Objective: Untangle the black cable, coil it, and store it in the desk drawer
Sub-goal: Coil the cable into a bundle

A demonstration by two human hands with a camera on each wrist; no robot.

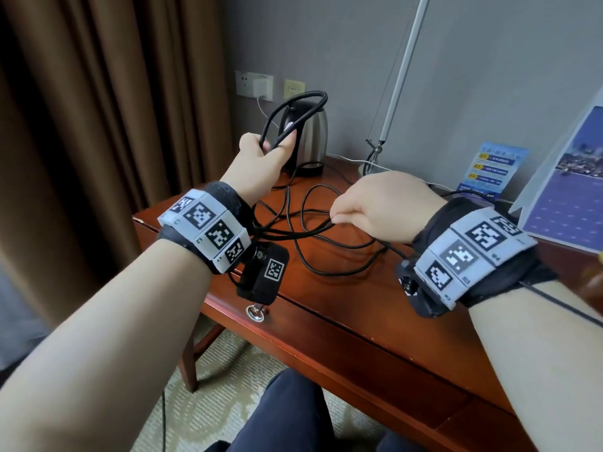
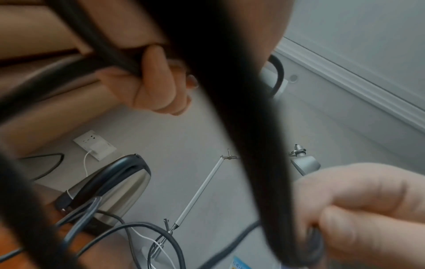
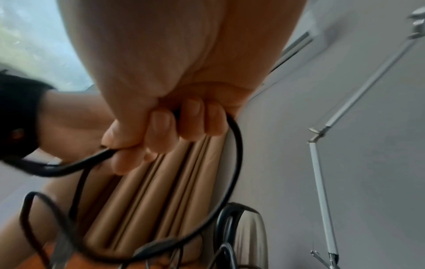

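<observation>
The step in hand seems to be the coiling, with some untangling still to do. In the head view the left hand (image 1: 261, 158) is raised at the upper middle of the frame, in front of the kettle (image 1: 310, 135). Its fingers (image 2: 158, 80) are curled around the black cable (image 1: 293, 107), where a few loops are gathered and stand up above the fist. From this hand the cable drops down to the tabletop (image 1: 342, 288), where the rest lies in loose crossing loops in the middle of the frame.

The right hand (image 1: 385, 207) is lower, at the right of the middle, above the tabletop. Its fingers (image 3: 161, 127) are closed around one strand of the same cable, which bends out below them in a wide arc.

The drawer (image 1: 326, 337) at the front of the desk looks closed, with its small metal knob (image 1: 256, 313) in the lower middle, partly behind the left wrist camera.

I think the next move is to bring the strand from the right hand up to the left hand as one more loop. The loops on the tabletop cross each other, so the strand may catch, and it probably needs a slow pull.
</observation>
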